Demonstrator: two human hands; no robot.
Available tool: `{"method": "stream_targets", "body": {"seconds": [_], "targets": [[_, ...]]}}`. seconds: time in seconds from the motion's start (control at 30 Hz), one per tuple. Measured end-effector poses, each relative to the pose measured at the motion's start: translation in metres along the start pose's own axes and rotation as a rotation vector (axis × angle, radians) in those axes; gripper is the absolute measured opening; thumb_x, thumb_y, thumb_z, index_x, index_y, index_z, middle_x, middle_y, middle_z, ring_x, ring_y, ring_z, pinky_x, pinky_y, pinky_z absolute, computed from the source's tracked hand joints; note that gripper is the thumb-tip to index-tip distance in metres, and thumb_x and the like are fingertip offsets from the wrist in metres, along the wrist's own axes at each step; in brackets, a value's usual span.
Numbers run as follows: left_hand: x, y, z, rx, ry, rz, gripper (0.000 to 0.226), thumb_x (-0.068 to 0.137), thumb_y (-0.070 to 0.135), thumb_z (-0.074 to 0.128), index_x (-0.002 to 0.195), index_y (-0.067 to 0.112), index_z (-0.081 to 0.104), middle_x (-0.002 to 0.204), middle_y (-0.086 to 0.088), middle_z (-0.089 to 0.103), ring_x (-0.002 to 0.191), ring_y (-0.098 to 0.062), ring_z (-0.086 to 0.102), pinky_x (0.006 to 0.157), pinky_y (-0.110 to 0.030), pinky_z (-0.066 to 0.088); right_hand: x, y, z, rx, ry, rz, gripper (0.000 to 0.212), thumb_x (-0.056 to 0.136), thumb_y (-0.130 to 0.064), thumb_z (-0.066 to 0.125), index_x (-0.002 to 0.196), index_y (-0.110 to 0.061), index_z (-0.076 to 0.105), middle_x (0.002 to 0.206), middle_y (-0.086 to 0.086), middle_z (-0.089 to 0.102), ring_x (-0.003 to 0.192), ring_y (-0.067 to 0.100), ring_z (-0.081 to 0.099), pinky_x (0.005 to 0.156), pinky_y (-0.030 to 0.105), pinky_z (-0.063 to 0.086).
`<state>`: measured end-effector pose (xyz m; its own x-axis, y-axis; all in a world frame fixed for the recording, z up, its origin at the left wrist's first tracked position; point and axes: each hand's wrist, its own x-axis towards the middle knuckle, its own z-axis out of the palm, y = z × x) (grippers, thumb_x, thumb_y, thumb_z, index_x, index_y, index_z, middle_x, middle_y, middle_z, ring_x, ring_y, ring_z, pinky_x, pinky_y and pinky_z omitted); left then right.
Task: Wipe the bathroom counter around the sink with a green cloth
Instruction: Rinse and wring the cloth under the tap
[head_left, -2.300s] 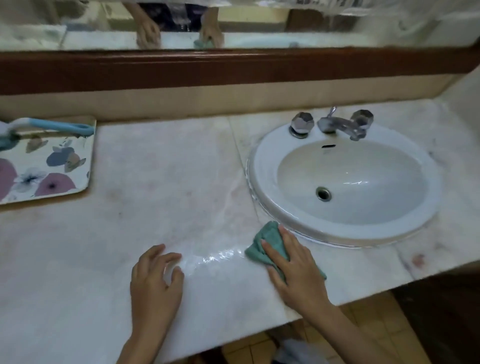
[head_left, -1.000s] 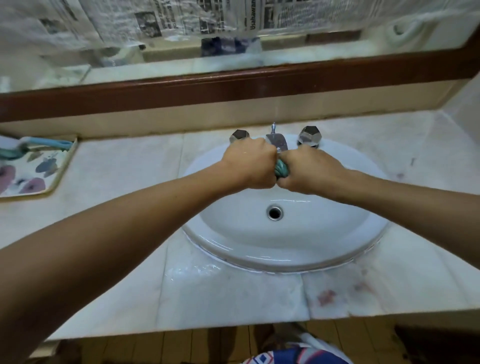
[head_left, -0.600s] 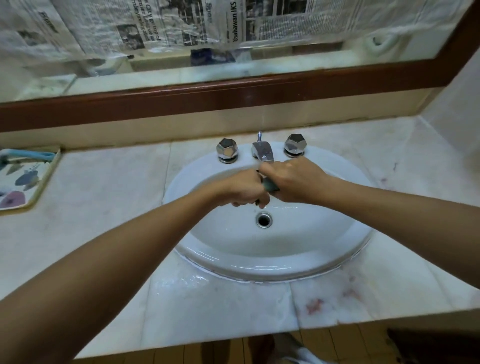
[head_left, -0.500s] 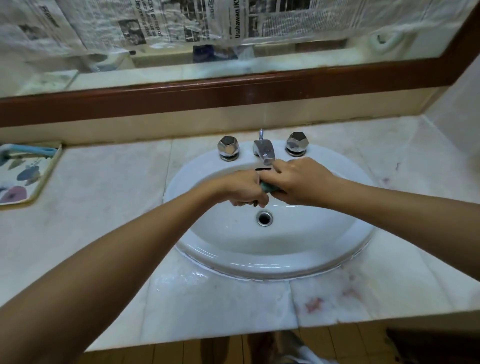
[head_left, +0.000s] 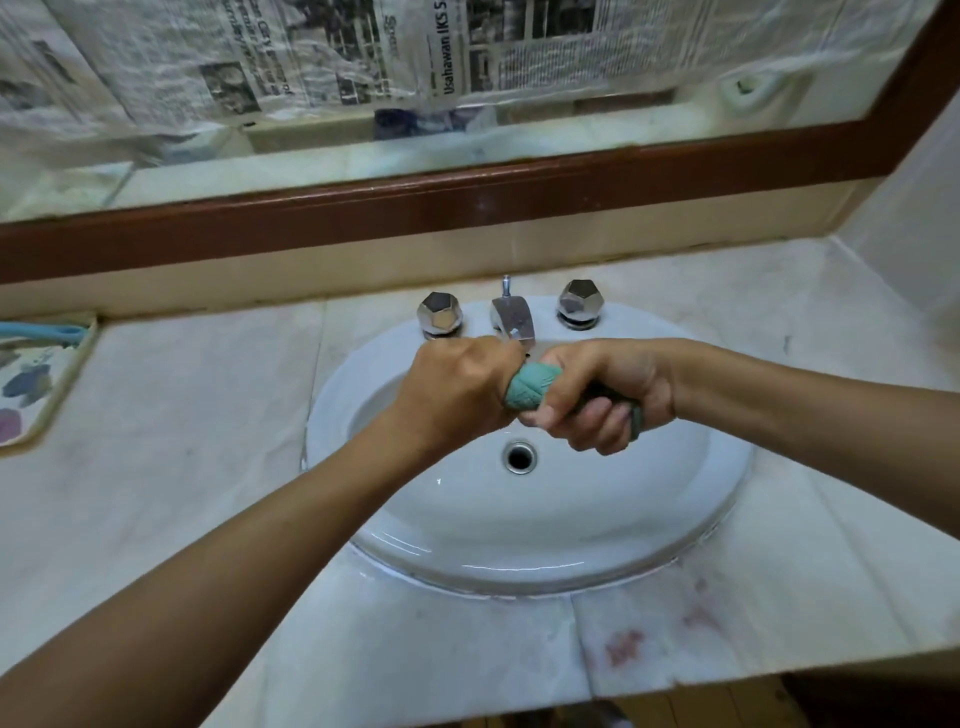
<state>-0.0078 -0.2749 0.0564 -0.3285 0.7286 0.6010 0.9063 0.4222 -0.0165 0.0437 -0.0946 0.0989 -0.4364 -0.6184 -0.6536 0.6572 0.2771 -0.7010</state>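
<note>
Both arms reach out over the white oval ceramic sink (head_left: 524, 561) — left hand (head_left: 457, 395) and right hand (head_left: 602, 389) fisted around the rolled green cloth (head_left: 532, 387) between them, above the drain.

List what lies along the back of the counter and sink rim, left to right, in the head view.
Floral-patterned rectangular tray → faceted chrome tap knob → chrome spout → second faceted chrome tap knob.
</note>
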Motion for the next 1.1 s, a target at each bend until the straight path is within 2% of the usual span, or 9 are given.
{"method": "stream_targets", "body": {"seconds": [0.1, 0.23, 0.4, 0.53, 0.63, 0.77, 0.9, 0.97, 1.1], "targets": [[0.008, 0.007, -0.002, 0.124, -0.244, -0.075, 0.016, 0.067, 0.019, 0.055, 0.059, 0.006, 0.054, 0.047, -0.009, 0.051, 0.036, -0.029, 0.039, 0.043, -0.023, 0.026, 0.007, -0.005, 0.003, -0.518, 0.439, 0.030, 0.036, 0.075, -0.008, 0.070, 0.058, -0.014, 0.039, 0.045, 0.004, 0.032, 0.038, 0.016, 0.026, 0.041, 0.019, 0.021], [0.032, 0.017, 0.004, 0.130, -0.697, -0.342, 0.016, 0.080, 0.011, 0.052, 0.070, 0.009, 0.039, 0.066, -0.004, 0.039, 0.062, -0.028, 0.043, 0.054, -0.029, 0.033, 0.028, -0.001, -0.002, -1.186, 0.918, -0.027, 0.014, 0.073, -0.009, 0.058, 0.067, -0.017, 0.048, 0.063, -0.001, 0.045, 0.057, 0.022, 0.049, 0.047, 0.023, 0.032], [0.030, 0.009, 0.029, -0.400, -0.872, -0.788, 0.018, 0.075, 0.004, 0.053, 0.058, 0.010, 0.049, 0.052, -0.006, 0.051, 0.039, -0.017, 0.044, 0.040, -0.017, 0.033, 0.051, 0.013, -0.023, -1.588, 1.020, -0.154, 0.025, 0.073, -0.017, 0.057, 0.098, -0.020, 0.061, 0.082, 0.005, 0.064, 0.069, 0.030, 0.051, 0.050, 0.025, 0.021], [0.005, 0.010, 0.039, -0.869, -0.872, -1.111, 0.033, 0.075, 0.000, 0.061, 0.054, 0.011, 0.038, 0.048, -0.006, 0.034, 0.038, -0.016, 0.025, 0.045, -0.019, 0.020, 0.064, 0.021, -0.028, -1.751, 0.940, -0.226, 0.027, 0.073, -0.022, 0.059, 0.100, -0.019, 0.060, 0.089, 0.008, 0.068, 0.078, 0.035, 0.062, 0.059, 0.030, 0.028], [-0.002, 0.008, 0.039, -1.045, -0.874, -1.205, 0.038, 0.076, -0.002, 0.060, 0.052, 0.014, 0.034, 0.046, -0.004, 0.030, 0.038, -0.014, 0.022, 0.046, -0.019, 0.016, 0.068, 0.019, -0.029, -1.788, 0.906, -0.307, 0.023, 0.067, -0.018, 0.065, 0.090, -0.015, 0.062, 0.074, 0.010, 0.067, 0.065, 0.036, 0.062, 0.054, 0.029, 0.025], [-0.004, 0.007, 0.037, -0.924, -0.828, -1.118, 0.032, 0.077, 0.004, 0.062, 0.055, 0.012, 0.040, 0.048, -0.006, 0.036, 0.040, -0.018, 0.028, 0.044, -0.022, 0.022, 0.064, 0.012, -0.023, -1.794, 0.905, -0.205, 0.026, 0.073, -0.018, 0.059, 0.098, -0.017, 0.058, 0.081, 0.009, 0.064, 0.066, 0.032, 0.047, 0.053, 0.027, 0.023], [-0.017, 0.011, 0.023, -0.308, -0.789, -0.657, 0.022, 0.079, 0.031, 0.061, 0.071, 0.015, 0.048, 0.063, 0.000, 0.050, 0.064, -0.024, 0.050, 0.054, -0.030, 0.035, 0.057, 0.018, -0.008, -1.643, 0.926, -0.131, 0.018, 0.071, -0.012, 0.058, 0.085, -0.019, 0.050, 0.067, -0.001, 0.042, 0.066, 0.027, 0.043, 0.046, 0.025, 0.019], [-0.035, 0.016, 0.013, -0.195, -0.790, -0.510, 0.026, 0.083, 0.044, 0.053, 0.092, 0.019, 0.047, 0.082, 0.000, 0.050, 0.075, -0.025, 0.047, 0.062, -0.033, 0.034, 0.057, 0.027, -0.001, -1.467, 0.901, -0.079, 0.018, 0.070, -0.013, 0.062, 0.079, -0.019, 0.048, 0.065, -0.003, 0.043, 0.067, 0.026, 0.047, 0.046, 0.027, 0.028], [-0.080, 0.021, 0.010, 0.058, -0.666, -0.337, 0.039, 0.090, 0.037, 0.046, 0.125, 0.021, 0.050, 0.114, -0.004, 0.051, 0.095, -0.027, 0.049, 0.074, -0.037, 0.035, 0.063, 0.042, 0.014, -0.866, 0.703, -0.063, 0.029, 0.065, -0.029, 0.085, 0.073, -0.014, 0.062, 0.058, -0.002, 0.054, 0.053, 0.015, 0.050, 0.046, 0.026, 0.037]]}}
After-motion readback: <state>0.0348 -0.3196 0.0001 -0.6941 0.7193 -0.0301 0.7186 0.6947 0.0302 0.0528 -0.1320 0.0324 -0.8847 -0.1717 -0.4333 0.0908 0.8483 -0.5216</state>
